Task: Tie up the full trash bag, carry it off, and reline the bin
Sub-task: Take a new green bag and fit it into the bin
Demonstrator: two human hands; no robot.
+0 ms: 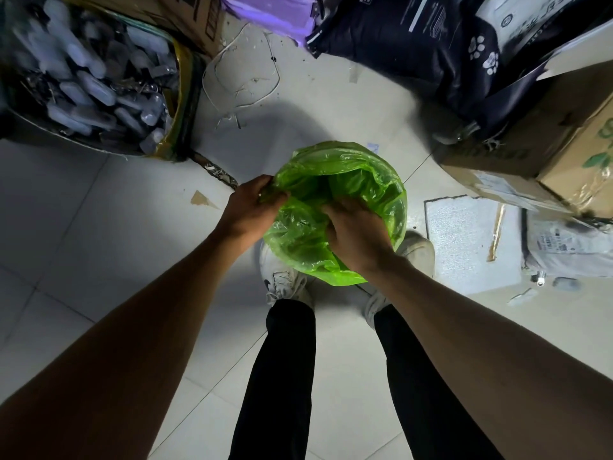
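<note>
My left hand pinches the near-left edge of the green bag, and my right hand holds the near edge with curled fingers, so both grips are closed on thin plastic. The bag sits open just in front of my shoes on the floor; I cannot see a bin under it. I think I should pull the edge out evenly all round and not tug hard, with both arms reaching straight down and palms turned down.
</note>
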